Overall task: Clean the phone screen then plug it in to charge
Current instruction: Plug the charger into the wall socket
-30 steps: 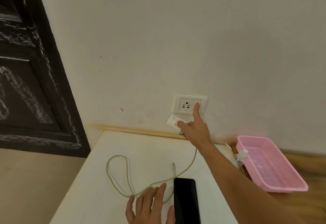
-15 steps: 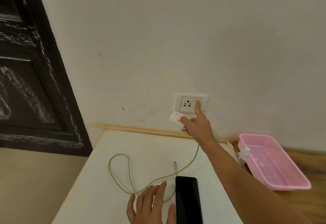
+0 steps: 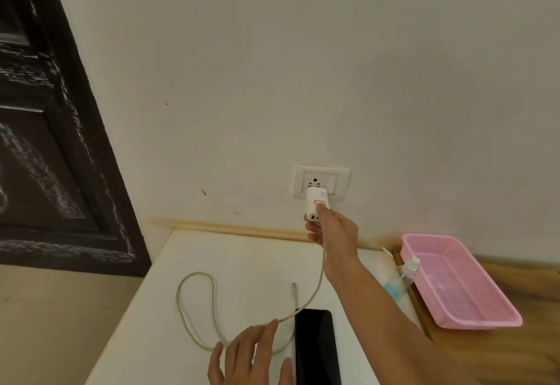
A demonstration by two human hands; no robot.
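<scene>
A black phone (image 3: 316,346) lies screen up on the white table (image 3: 242,257), near the front edge. My left hand (image 3: 250,357) rests flat on the table just left of the phone, fingers spread, holding nothing. My right hand (image 3: 331,228) grips a white charger adapter (image 3: 315,204) and holds it against the wall socket (image 3: 321,183). A pale cable (image 3: 197,309) runs down from the adapter and loops across the table. Its free plug end (image 3: 294,289) lies just beyond the phone's top edge.
A pink plastic basket (image 3: 460,281) stands at the right on a wooden surface. A small clear spray bottle (image 3: 409,269) and a blue-white cloth (image 3: 391,289) lie between it and my right arm. A dark door (image 3: 45,142) fills the left.
My right hand took its forefinger off the socket's switch and turned the adapter upright, bringing it onto the socket holes. My left hand and the phone have stayed put.
</scene>
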